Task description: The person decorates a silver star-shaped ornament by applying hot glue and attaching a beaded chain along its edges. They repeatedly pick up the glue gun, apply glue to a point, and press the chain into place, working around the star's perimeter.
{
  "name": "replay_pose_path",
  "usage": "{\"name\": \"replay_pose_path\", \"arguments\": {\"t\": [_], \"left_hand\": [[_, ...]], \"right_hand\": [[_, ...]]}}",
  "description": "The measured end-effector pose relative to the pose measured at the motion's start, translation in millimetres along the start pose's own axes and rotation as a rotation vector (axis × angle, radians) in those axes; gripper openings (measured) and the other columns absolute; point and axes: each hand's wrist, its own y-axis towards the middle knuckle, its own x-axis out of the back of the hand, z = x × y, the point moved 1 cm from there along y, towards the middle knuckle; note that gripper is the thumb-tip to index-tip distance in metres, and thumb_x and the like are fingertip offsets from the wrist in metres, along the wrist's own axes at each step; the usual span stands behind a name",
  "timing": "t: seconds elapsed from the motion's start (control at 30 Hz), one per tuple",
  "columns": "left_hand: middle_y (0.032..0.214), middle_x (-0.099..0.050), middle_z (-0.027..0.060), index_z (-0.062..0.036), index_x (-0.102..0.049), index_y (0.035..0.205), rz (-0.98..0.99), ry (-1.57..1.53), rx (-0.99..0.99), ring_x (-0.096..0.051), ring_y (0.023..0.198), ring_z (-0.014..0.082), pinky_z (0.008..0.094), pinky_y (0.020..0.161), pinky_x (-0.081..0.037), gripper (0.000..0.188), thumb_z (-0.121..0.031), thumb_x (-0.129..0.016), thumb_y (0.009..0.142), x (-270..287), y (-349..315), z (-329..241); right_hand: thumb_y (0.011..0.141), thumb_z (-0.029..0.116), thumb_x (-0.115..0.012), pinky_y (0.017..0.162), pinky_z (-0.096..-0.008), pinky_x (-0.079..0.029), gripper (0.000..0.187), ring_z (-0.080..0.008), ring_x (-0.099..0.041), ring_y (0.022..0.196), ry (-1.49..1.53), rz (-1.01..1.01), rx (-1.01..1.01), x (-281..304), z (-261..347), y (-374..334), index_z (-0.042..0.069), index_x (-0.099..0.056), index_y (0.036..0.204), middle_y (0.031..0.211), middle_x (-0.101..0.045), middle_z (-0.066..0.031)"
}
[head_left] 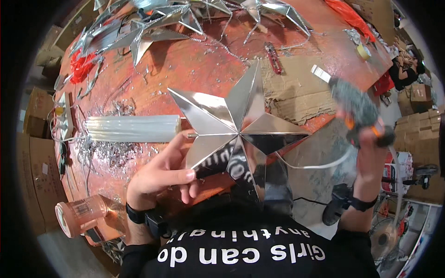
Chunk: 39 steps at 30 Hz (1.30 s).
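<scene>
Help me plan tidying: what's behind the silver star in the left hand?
Behind the silver star, held in the left hand, the reddish tabletop and a cardboard sheet show past its upper points. Whatever it directly covers, and its back, cannot be seen.

Silver five-pointed mirror-faced star (237, 127) in left hand (162, 175), centre; dark pistol-shaped tool (356, 103) in right hand (367, 140), right of it; translucent rod bundle (134, 129) left, on red-orange table (185, 69); brown cardboard sheet (299, 85) behind-right; other silver stars (189, 19) farther back.
</scene>
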Motion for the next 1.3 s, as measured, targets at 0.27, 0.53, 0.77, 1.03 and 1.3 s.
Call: {"name": "replay_pose_path", "arguments": {"t": [0.27,0.53,0.77,1.03,1.3], "left_hand": [[0.108,-0.062,0.0047,0.0041,-0.039,0.14,-0.201,0.315,-0.106,-0.058,0.091,0.0082,0.0222,0.077,-0.046,0.063,-0.013,-0.069,0.087,1,-4,2],[0.136,-0.049,0.0139,0.0099,-0.032,0.143,-0.173,0.359,-0.21,-0.046,0.124,0.0159,0.0288,0.105,-0.033,0.06,-0.011,-0.06,0.093,7,-8,8],[0.136,-0.049,0.0144,0.0117,-0.032,0.141,-0.197,0.37,-0.162,-0.046,0.124,0.0157,0.028,0.103,-0.035,0.059,-0.01,-0.059,0.093,6,-10,5],[0.131,-0.053,0.0132,0.0117,-0.034,0.14,-0.2,0.395,-0.164,-0.048,0.12,0.0149,0.027,0.101,-0.036,0.058,-0.011,-0.06,0.093,0,-8,3],[0.124,-0.056,0.0123,0.0112,-0.034,0.141,-0.202,0.405,-0.168,-0.052,0.114,0.0132,0.0252,0.096,-0.04,0.058,-0.01,-0.059,0.094,-1,-7,5]], "right_hand": [[0.049,0.077,-0.067,0.076,-0.0367,-0.053,0.087,-0.0314,-0.068,0.082,-0.13,0.348,0.467,-36,25,-19,-0.002,-0.061,0.085,0.085,-0.067,-0.0144],[0.05,0.078,-0.066,0.069,-0.0384,-0.055,0.083,-0.0318,-0.067,0.072,-0.253,0.388,0.642,-45,28,-19,0.001,-0.06,0.079,0.073,-0.064,-0.0111],[0.049,0.079,-0.065,0.065,-0.0358,-0.053,0.084,-0.0308,-0.065,0.069,-0.241,0.41,0.645,-46,24,-17,0.001,-0.059,0.079,0.073,-0.063,-0.0109],[0.05,0.08,-0.063,0.067,-0.0355,-0.05,0.083,-0.0302,-0.064,0.071,-0.282,0.389,0.634,-52,20,-16,0.002,-0.059,0.078,0.073,-0.063,-0.01],[0.048,0.08,-0.063,0.063,-0.0337,-0.048,0.082,-0.0282,-0.062,0.067,-0.225,0.373,0.572,-54,16,-14,0.003,-0.058,0.075,0.07,-0.061,-0.0076]]}}
